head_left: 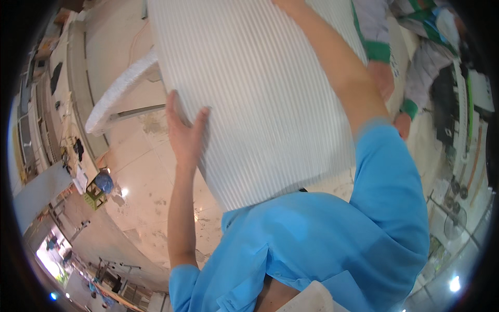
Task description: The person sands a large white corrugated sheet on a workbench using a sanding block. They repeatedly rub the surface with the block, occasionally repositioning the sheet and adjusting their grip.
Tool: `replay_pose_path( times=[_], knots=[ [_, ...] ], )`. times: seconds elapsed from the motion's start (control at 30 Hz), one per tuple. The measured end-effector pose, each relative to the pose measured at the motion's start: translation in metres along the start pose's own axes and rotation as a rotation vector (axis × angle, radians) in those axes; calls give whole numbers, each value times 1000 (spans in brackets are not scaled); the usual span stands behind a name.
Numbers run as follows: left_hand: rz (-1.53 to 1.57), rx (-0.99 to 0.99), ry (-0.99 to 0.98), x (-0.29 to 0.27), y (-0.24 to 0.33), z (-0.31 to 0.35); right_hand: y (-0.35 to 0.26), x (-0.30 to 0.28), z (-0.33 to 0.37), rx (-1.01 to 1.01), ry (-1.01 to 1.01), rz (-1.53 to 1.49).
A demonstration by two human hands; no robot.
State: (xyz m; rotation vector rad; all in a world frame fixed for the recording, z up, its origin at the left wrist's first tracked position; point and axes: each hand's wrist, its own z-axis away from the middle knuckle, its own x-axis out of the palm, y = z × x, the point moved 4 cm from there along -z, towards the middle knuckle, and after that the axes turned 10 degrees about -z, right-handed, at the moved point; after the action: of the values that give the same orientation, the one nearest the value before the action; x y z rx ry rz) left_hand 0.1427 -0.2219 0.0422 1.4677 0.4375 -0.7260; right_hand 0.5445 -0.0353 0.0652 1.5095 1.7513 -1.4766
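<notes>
A large white panel (260, 104) with fine parallel ribs fills the middle of the head view. Its near end almost touches the front of my blue shirt. My left hand (186, 132) grips the panel's left edge, thumb on the ribbed face and fingers along the rim. Across the panel's right side reaches my right arm, and my right hand (285, 2) lies at its far part. The top of the picture cuts that hand off, so its fingers are hidden.
Beyond the panel's left edge lies a curved piece wrapped in clear plastic (122, 93), beside a metal bar (140, 111). At right stands another person with grey sleeves, green cuffs (378, 52) and lowered hands. A green stool (95, 195) holds a blue bag (104, 181).
</notes>
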Motion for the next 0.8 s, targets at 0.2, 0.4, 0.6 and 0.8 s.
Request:
replay_pose_path(
  times=[0.2,0.4,0.6,0.8],
  knots=[
    [-87,26,2,4,-1,-1,-26,-124,309,28,-92,94],
    [-48,107,-4,7,1,0,-62,-224,499,325,-88,-33],
    [-65,68,-16,5,2,1,-53,-233,497,433,-118,-83],
    [107,-16,-26,0,2,8,-50,-247,491,389,-244,-198]
  ],
)
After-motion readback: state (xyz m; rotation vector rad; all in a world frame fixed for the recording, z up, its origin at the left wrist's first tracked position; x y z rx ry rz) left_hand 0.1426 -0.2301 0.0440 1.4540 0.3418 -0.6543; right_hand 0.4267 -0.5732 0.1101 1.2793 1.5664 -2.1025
